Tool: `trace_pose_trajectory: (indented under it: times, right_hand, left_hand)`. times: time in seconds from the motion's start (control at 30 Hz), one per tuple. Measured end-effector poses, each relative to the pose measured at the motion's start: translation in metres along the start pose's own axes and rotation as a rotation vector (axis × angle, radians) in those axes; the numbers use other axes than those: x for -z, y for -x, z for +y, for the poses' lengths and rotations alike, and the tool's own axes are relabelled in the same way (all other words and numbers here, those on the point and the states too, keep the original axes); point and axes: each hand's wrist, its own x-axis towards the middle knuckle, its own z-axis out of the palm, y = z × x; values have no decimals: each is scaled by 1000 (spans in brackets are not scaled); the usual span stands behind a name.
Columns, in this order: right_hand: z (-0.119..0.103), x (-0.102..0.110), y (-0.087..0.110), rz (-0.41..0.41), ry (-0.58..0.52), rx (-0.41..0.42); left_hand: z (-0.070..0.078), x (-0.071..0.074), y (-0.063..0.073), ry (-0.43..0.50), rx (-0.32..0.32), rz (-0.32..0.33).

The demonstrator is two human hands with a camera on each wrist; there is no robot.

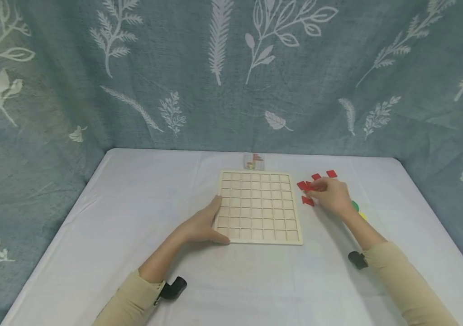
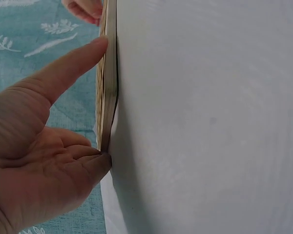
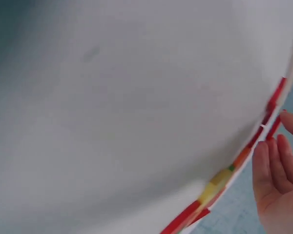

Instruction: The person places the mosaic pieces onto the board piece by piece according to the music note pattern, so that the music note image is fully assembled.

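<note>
Blue-green curtain (image 1: 231,104), printed with white leaves (image 1: 218,45), hanging behind and beside white-covered table (image 1: 158,181), far corners rounded.

From well back, the head camera looks forward and down across the white cloth-covered table (image 1: 255,285) to the blue-green, leaf-printed curtain (image 1: 154,68). Low, close and turned sideways, the left wrist camera faces the left hand (image 1: 202,222) and the edge of the pale wooden grid board (image 1: 257,207); both show in the head view. The right wrist view, low and tilted, shares the right hand (image 1: 332,194) and flat red tiles (image 1: 307,201) with the head's.
</note>
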Motion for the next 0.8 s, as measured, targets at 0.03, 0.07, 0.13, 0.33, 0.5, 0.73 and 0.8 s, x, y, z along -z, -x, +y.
trace_pose_trajectory:
  times: [0.03, 0.07, 0.13, 0.33, 0.5, 0.73, 0.8]
  right_hand:
    - [-2, 1, -1, 12, -26, -10]
    - [-5, 1, -3, 20, -58, -17]
    - [-12, 0, -7, 27, -141, -35]
    - [-42, -20, -21, -49, -351, -30]
    - [-62, -43, -34, -126, -346, 69]
    - [-76, -67, -57, -169, -196, 280]
    - [-79, -70, -59, -167, -171, 314]
  left_hand:
    - [0, 0, 0, 2, -1, 2]
    - [1, -1, 0, 4, 1, 4]
    - [1, -2, 0, 6, 9, 11]
    - [-1, -5, 0, 6, 10, 19]
    - [-4, -6, 0, 3, -9, 20]
    - [-7, -5, 1, 1, -19, 40]
    - [-7, -5, 2, -3, -25, 40]
